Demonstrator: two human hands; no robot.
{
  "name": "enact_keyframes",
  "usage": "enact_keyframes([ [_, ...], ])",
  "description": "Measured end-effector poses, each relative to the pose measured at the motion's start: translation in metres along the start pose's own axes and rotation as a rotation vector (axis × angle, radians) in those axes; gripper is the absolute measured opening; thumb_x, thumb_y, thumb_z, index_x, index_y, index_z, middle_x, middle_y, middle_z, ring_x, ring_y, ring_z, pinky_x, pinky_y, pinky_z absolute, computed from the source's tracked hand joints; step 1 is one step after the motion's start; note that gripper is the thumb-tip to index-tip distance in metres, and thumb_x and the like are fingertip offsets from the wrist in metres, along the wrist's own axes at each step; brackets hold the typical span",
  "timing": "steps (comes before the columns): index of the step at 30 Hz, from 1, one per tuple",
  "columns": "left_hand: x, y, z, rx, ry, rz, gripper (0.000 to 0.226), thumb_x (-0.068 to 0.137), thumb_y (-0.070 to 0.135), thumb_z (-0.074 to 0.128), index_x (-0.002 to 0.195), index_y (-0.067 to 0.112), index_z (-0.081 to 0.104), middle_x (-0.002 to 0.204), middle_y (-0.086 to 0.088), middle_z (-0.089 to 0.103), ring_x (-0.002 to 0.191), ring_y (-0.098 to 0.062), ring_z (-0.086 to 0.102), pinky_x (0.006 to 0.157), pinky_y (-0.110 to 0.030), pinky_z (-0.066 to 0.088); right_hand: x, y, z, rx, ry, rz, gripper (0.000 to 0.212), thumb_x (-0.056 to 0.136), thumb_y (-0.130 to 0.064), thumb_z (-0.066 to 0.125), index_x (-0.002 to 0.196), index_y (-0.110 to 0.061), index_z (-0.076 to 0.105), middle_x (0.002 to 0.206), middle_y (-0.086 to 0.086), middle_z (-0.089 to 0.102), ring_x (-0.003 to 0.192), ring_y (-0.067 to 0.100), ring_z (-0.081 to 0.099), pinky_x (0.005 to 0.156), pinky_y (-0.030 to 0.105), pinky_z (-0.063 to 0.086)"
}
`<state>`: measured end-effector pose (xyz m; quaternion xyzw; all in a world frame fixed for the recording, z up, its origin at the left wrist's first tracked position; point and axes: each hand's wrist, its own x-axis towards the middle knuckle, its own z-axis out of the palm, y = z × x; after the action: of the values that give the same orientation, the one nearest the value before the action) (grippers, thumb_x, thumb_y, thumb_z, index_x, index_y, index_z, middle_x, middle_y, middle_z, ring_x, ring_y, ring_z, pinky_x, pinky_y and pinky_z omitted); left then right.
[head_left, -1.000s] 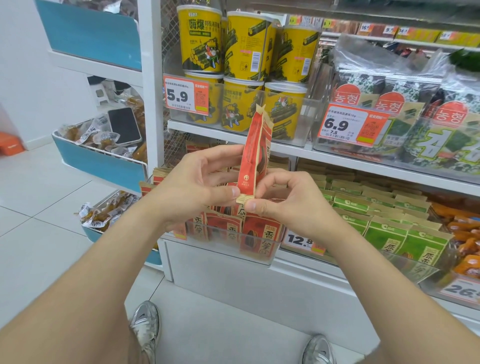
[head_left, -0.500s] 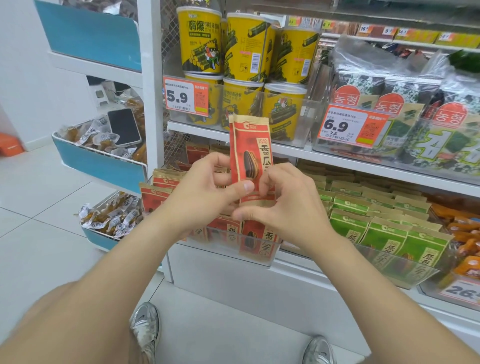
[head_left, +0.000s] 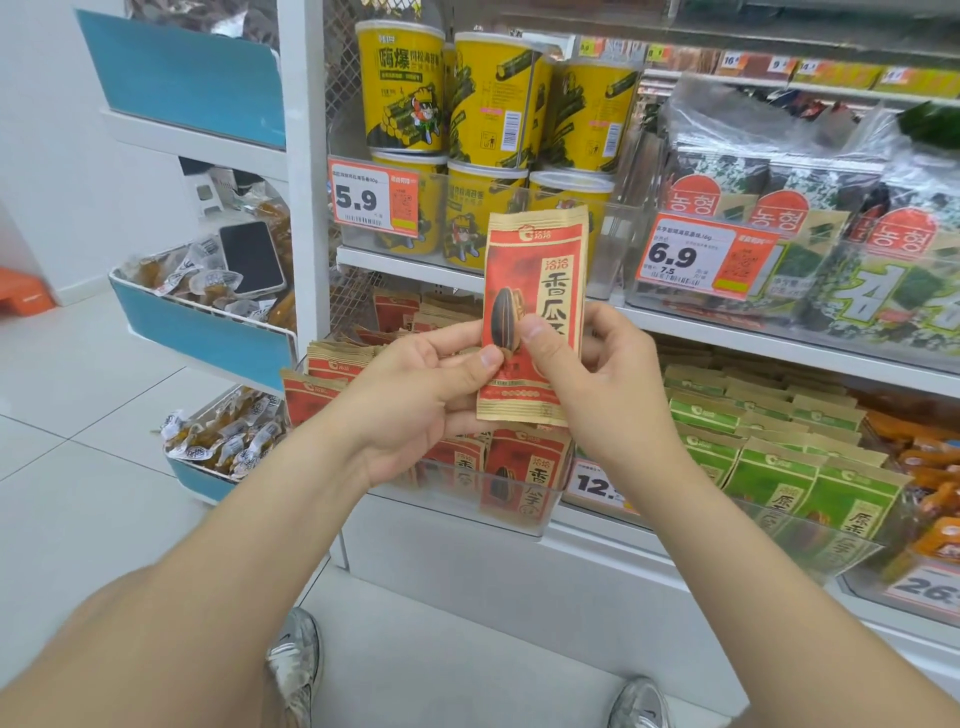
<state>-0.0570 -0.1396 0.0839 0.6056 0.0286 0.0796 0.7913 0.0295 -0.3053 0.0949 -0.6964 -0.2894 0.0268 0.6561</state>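
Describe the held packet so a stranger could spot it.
Find the white shelf post, then the yellow tubs by the 5.9 price tag. Below them, left hand and right hand pinch a red sunflower-seed packet. Unlike the red packets in the clear bin, it stands upright, lifted free.

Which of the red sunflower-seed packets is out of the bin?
The red packet held upright by the left hand and right hand; the other packets stand in the clear bin below it.
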Motion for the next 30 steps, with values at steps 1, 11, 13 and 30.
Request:
enact_keyframes([
  [1,0.001,-0.001,0.002,-0.014,0.003,-0.002,0.035,0.107,0.011,0.057,0.141,0.012,0.067,0.127,-0.018,0.076,0.116,-0.034,0.076,0.094,-0.043,0.065,-0.001,0.000,-0.001,0.024,0.002,0.009,0.028,0.099,-0.036,0.076,0.121,-0.019,0.070,0.098,-0.001,0.083,0.090,0.017,0.081,0.079,0.041,0.066],
  [11,0.008,-0.003,0.009,0.084,0.191,0.075,0.030,0.117,0.016,0.042,0.129,0.006,0.068,0.111,-0.015,0.080,0.087,-0.023,0.078,0.065,-0.030,0.063,-0.001,0.001,-0.007,0.103,-0.256,0.087,0.035,0.102,-0.010,0.073,0.136,-0.012,0.066,0.080,0.020,0.075,0.052,0.022,0.063,0.050,0.033,0.057],
  [13,0.009,-0.006,0.010,0.135,0.229,0.085,0.029,0.117,0.015,0.040,0.136,0.013,0.062,0.114,-0.014,0.079,0.087,-0.025,0.077,0.067,-0.037,0.063,-0.002,0.000,-0.008,0.038,-0.264,0.080,0.041,0.100,-0.007,0.074,0.140,-0.014,0.064,0.071,0.013,0.072,0.051,0.022,0.066,0.051,0.035,0.060],
  [30,0.004,-0.002,0.018,-0.138,0.234,-0.055,0.059,0.110,0.061,0.042,0.144,0.014,0.053,0.122,-0.020,0.073,0.104,-0.031,0.076,0.070,-0.037,0.057,-0.011,0.001,0.006,0.051,-0.368,0.127,0.055,0.094,-0.005,0.081,0.144,-0.011,0.061,0.087,0.016,0.080,0.074,0.026,0.079,0.069,0.036,0.067],
])
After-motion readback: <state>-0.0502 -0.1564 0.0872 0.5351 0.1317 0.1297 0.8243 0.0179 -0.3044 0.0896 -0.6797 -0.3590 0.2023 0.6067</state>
